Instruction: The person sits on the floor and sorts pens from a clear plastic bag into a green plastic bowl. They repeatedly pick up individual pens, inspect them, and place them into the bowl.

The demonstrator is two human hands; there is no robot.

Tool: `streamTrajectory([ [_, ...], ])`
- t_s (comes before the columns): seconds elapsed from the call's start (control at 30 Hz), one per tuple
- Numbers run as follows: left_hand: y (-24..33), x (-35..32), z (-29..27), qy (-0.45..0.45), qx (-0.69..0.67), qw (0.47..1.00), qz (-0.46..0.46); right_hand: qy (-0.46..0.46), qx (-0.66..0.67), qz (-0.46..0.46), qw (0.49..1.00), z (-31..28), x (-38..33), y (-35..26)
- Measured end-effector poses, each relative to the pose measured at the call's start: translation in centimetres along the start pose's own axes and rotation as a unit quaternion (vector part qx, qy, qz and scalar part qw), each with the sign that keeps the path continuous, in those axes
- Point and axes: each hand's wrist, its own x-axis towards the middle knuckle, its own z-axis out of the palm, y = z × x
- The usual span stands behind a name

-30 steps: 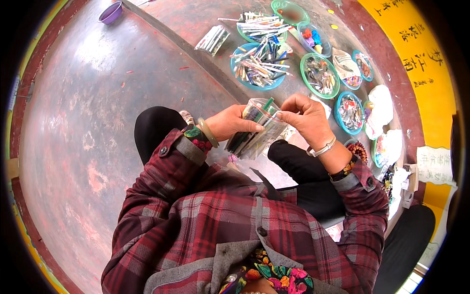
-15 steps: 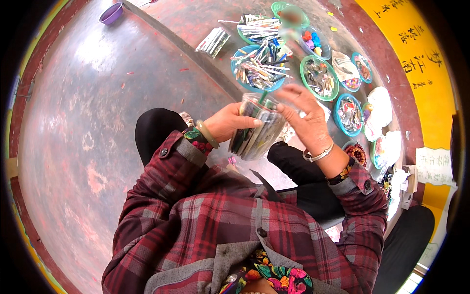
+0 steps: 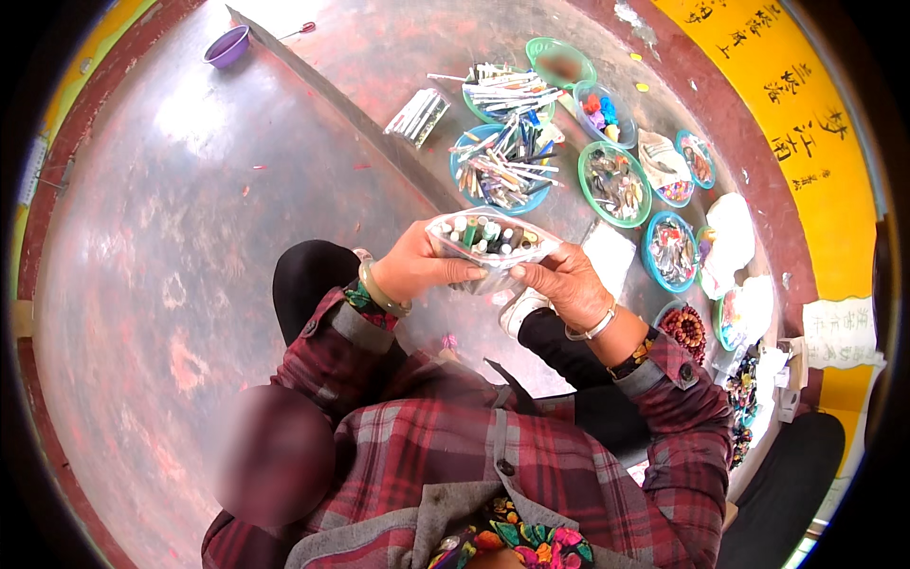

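Note:
Between my two hands is a clear plastic bag, its wide mouth turned up toward me. Inside stand several pens, seen end-on, with white, black and green tips. My left hand grips the bag's left side, thumb across its front. On the right side, my right hand pinches the edge with thumb in front and fingers behind. Just beyond the bag stands a blue basket heaped with pens.
Behind it is another basket of white pens, beside a packed bundle of pens. Green basket, blue basket and a bowl of dark red beads line the right. A purple basin sits far left.
My right hand has come down from above the bag to hold its right side. The bag has tipped, so its open mouth and the pen ends now face me.

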Motion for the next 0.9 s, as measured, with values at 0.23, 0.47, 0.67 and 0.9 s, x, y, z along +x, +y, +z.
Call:
streamTrajectory([
  [0.23, 0.6, -0.1, 0.0, 0.027, -0.034, 0.996, 0.074, 0.032, -0.014, -0.089, 0.995, 2.0, 0.4, -0.9],
  [0.47, 0.6, 0.2, 0.8, 0.058, -0.044, 0.987, 0.142, 0.069, 0.029, -0.096, 0.992, 3.2, 1.2, -1.3],
  [0.67, 1.4, -0.4, 0.3, 0.097, 0.015, 0.989, 0.111, 0.043, 0.111, -0.108, 0.987, 4.2, 2.3, -1.2],
  [0.9, 2.8, -2.2, -1.9, 0.143, 0.086, 0.973, 0.162, -0.038, 0.067, -0.152, 0.985, 3.8, 4.1, -1.1],
])
